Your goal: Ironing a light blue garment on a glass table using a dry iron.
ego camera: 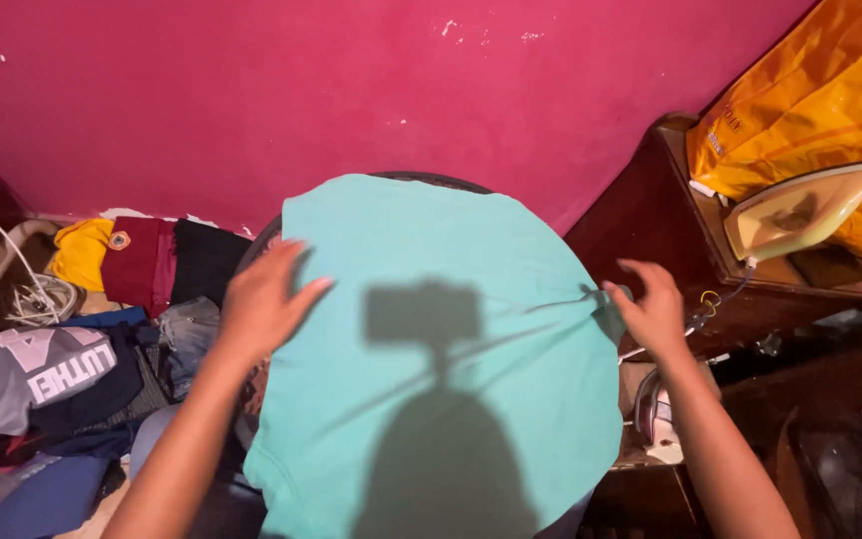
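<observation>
Teal shirt (431, 339) lies spread over a round table (421, 180) against the pink wall. Left hand (266, 299) rests flat and open on its left edge; right hand (650, 304) pinches its right edge, so a hard tug could crease it. Right of the table, 1 iron (800, 210) stands before an orange plastic bag (820, 90) with small dark print.

Round dark table (429, 180) under a spread turquoise garment (431, 250).
</observation>
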